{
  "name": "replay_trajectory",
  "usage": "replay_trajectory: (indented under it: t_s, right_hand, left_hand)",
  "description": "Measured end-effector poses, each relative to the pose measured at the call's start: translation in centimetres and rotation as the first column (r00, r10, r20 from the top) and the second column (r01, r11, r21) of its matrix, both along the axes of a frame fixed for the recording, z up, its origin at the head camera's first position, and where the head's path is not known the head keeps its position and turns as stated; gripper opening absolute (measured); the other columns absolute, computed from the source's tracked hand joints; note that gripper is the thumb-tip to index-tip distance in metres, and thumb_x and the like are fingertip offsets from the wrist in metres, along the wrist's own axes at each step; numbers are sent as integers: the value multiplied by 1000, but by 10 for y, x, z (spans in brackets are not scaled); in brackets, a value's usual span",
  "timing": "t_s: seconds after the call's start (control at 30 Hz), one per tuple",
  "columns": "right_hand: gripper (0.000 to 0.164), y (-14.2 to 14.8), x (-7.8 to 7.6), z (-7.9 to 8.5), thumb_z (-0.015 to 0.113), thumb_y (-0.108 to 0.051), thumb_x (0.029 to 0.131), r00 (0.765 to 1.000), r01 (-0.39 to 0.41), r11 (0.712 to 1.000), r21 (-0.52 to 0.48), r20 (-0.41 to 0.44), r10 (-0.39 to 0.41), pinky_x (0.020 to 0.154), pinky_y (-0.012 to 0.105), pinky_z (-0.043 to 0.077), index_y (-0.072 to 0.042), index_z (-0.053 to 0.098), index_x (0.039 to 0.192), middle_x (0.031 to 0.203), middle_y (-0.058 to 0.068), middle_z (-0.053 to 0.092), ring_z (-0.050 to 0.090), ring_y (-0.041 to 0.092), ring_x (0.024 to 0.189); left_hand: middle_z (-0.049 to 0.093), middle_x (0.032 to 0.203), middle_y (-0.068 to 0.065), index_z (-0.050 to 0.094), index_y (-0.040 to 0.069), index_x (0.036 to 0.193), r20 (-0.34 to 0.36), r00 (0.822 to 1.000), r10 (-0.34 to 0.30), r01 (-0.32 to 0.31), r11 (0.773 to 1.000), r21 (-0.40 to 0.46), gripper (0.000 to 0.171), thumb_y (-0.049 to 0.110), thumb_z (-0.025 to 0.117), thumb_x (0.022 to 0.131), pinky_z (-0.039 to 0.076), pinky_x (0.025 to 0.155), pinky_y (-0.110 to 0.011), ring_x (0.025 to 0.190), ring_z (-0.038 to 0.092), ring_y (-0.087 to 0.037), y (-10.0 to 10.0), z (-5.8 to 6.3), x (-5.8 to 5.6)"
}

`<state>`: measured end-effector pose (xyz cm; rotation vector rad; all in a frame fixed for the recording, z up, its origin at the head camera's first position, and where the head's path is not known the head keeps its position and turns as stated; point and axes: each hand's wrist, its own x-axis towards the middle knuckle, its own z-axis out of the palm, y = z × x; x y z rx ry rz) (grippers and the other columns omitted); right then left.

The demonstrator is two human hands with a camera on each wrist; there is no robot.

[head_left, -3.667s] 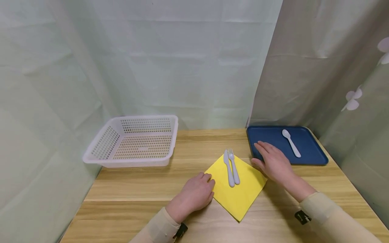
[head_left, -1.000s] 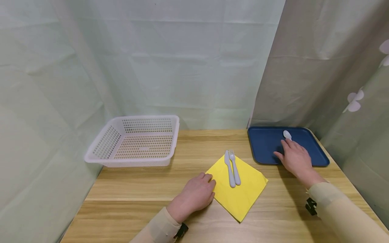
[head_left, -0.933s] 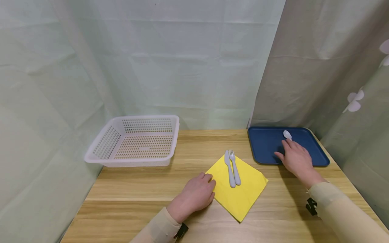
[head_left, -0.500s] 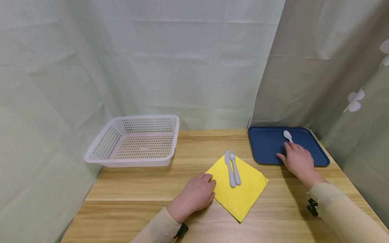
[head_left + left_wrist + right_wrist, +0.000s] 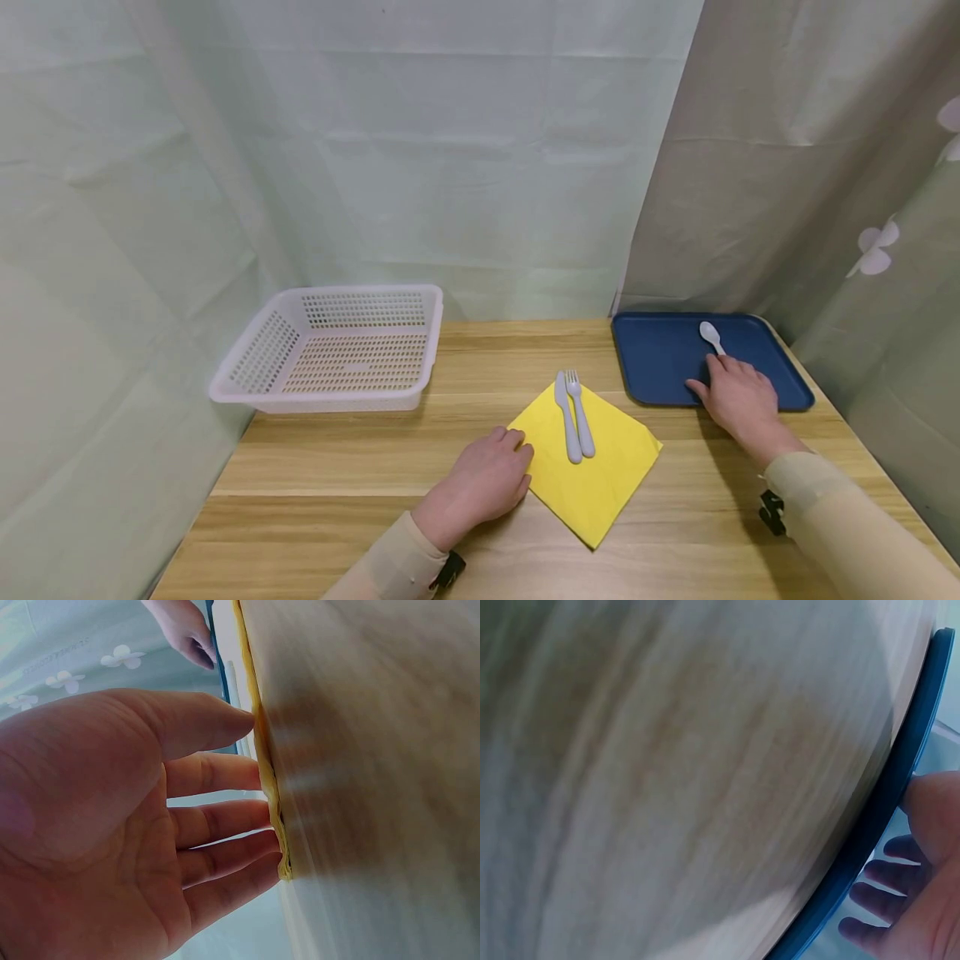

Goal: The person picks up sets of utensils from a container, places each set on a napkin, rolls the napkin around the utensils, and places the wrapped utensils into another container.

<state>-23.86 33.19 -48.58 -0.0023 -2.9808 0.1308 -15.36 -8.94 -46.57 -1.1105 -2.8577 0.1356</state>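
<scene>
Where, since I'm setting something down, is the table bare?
Bare wood lies in front of the white basket, left of the left hand, and between the basket and the yellow cloth. Crowded: the cloth, bearing knife and fork; the blue tray, with the spoon on it and the right hand above.

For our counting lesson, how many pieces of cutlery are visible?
3: knife and fork on the folded yellow cloth; spoon on the blue tray, partly hidden by the right hand.
</scene>
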Motion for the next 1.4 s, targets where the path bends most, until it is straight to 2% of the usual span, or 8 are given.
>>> replay_trajectory:
  t_s: [0.37, 0.87, 1.2, 1.4]
  right_hand:
    - [68, 7, -5, 0, 71, -34, 108, 1000, 29, 1000, 5, 10, -29, 96, 76, 47, 18, 51, 146, 138, 41, 54, 53, 62, 122]
    - [61, 14, -7, 4, 69, -29, 109, 998, 50, 999, 8, 41, -51, 93, 74, 49, 21, 53, 140, 133, 42, 55, 54, 60, 119]
    - [58, 15, -8, 7, 68, -27, 109, 995, 74, 997, -3, 69, -73, 92, 73, 50, 21, 54, 138, 125, 42, 56, 54, 59, 115]
    - [53, 17, -10, 7, 68, -25, 109, 995, 78, 997, -13, 69, -77, 85, 70, 52, 20, 57, 134, 118, 40, 57, 56, 57, 107]
  left_hand:
    - [70, 126, -6, 77, 11, 119, 3, 1000, 4, -4, 1000, -1, 29, 36, 77, 103, 58, 83, -31, 104, 61, -21, 0, -2, 0]
    - [69, 123, -6, 77, 12, 117, -13, 1000, 0, 0, 1000, -2, 29, 35, 79, 101, 57, 80, -31, 101, 61, -21, 0, 1, 1]
    - [69, 126, -6, 77, 11, 119, -1, 1000, 5, -5, 1000, -2, 30, 36, 79, 102, 58, 84, -32, 105, 62, -22, 0, 2, 2]
    - [70, 127, -6, 77, 11, 120, 1, 1000, 7, -7, 1000, 4, 30, 35, 79, 102, 58, 84, -33, 106, 62, -22, 0, 1, 1]
